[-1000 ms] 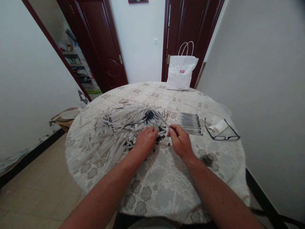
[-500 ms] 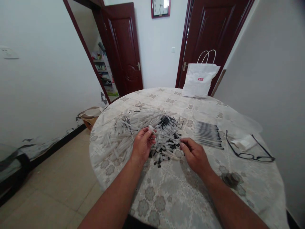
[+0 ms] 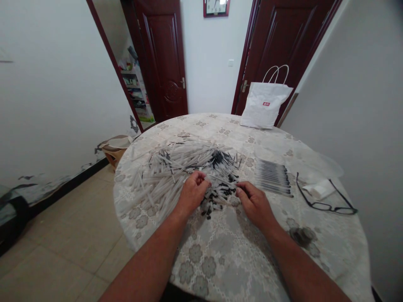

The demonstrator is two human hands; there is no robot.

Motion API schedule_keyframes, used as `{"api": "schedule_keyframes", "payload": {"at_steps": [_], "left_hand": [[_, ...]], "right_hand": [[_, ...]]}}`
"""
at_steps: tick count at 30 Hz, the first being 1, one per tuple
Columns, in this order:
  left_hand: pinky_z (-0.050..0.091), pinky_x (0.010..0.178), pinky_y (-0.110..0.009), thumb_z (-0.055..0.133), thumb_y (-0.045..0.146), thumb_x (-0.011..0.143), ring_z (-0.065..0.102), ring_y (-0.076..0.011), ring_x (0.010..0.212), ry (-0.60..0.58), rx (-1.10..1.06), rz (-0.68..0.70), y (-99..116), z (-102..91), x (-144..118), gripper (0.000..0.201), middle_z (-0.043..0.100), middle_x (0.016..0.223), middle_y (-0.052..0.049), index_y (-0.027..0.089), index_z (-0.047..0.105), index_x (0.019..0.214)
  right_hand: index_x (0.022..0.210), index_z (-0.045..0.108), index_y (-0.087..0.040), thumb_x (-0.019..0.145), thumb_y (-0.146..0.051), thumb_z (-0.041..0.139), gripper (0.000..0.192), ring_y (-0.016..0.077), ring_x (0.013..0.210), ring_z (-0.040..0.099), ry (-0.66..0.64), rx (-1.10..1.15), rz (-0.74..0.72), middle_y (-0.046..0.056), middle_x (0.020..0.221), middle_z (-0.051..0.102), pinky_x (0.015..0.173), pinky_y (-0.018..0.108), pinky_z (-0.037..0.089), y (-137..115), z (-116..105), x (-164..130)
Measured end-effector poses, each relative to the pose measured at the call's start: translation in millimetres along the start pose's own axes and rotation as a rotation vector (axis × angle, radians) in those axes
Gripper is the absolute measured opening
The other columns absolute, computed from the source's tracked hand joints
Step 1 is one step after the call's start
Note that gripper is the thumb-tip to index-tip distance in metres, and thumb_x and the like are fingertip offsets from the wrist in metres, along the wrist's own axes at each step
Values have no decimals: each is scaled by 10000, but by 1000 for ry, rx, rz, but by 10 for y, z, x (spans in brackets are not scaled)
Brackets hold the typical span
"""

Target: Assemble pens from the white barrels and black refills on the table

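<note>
Between my two hands runs a slim translucent pen (image 3: pixel 220 181), lying slantwise above a heap of parts. My left hand (image 3: pixel 195 189) is closed around its left end, where the fingers hide the tip. Thumb and fingers of my right hand (image 3: pixel 254 202) pinch the other end. Beneath and left of them spreads a big pile of clear pen barrels (image 3: pixel 157 186). Dark-tipped refills (image 3: pixel 218 157) fan out behind my hands. Small caps with black ends (image 3: pixel 208 212) lie just in front of the pile. To the right, several pens (image 3: pixel 273 177) rest side by side in a row.
The round table wears a flowered cloth (image 3: pixel 214 247). Black-framed glasses (image 3: pixel 327 207) lie at the right beside a crumpled white packet (image 3: pixel 319 189). A small dark object (image 3: pixel 302 237) sits near my right forearm. At the back stands a white paper bag (image 3: pixel 266 105).
My left hand has shifted slightly to the right and turned, its fingers now covering the white end piece that showed before. My right hand keeps its pinch. The view has shifted slightly.
</note>
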State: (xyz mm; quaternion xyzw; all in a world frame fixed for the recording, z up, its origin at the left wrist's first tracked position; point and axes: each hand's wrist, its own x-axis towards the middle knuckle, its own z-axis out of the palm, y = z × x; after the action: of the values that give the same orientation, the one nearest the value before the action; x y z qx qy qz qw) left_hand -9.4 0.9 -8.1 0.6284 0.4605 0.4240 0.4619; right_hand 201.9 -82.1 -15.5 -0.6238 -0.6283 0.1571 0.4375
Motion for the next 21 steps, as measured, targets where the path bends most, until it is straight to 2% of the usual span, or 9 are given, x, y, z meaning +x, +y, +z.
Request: {"api": "schedule_keyframes", "payload": {"at_steps": [4, 7, 11, 15, 18, 21], "left_hand": [[402, 427, -203, 645, 371, 816, 503, -83, 473, -76, -345, -118, 19, 27, -11, 232, 668, 777, 5, 195, 566, 945], [461, 472, -211, 686, 379, 801, 552, -94, 544, -165, -467, -163, 23, 59, -28, 260, 675, 826, -15, 190, 585, 949], [480, 481, -223, 701, 363, 808, 568, -110, 555, -319, -322, -146, 56, 142, -96, 259, 655, 771, -12, 171, 632, 968], [433, 474, -213, 679, 370, 839, 538, -105, 512, -447, -171, -76, 74, 242, -178, 281, 625, 689, 7, 159, 677, 1024], [427, 519, -216, 651, 334, 857, 567, -114, 552, -472, -91, -7, 33, 294, -207, 229, 663, 714, -9, 161, 699, 998], [433, 547, -228, 628, 312, 865, 595, -132, 583, -440, -35, 19, -31, 308, -205, 227, 689, 732, -15, 171, 692, 1031]], "right_hand": [[1060, 688, -212, 962, -370, 530, 243, 211, 779, 677, -45, 66, 32, 37, 850, 736, 737, 311, 481, -16, 54, -10], [1060, 673, -211, 952, -390, 550, 242, 198, 742, 671, -64, 195, 92, 36, 852, 739, 695, 298, 492, -19, 125, -18], [1023, 665, -201, 928, -446, 593, 273, 158, 599, 599, -62, 338, 149, 16, 769, 697, 557, 260, 453, -20, 193, -18], [1024, 651, -201, 897, -470, 639, 299, 136, 569, 573, -72, 425, 181, -4, 756, 664, 528, 246, 453, -2, 210, -8], [1015, 657, -199, 870, -465, 676, 304, 130, 552, 569, -79, 442, 208, -8, 736, 660, 508, 243, 460, 25, 219, 5], [1001, 643, -191, 858, -465, 695, 313, 129, 497, 564, -99, 513, 291, -26, 649, 636, 465, 242, 460, 38, 221, 25]]}}
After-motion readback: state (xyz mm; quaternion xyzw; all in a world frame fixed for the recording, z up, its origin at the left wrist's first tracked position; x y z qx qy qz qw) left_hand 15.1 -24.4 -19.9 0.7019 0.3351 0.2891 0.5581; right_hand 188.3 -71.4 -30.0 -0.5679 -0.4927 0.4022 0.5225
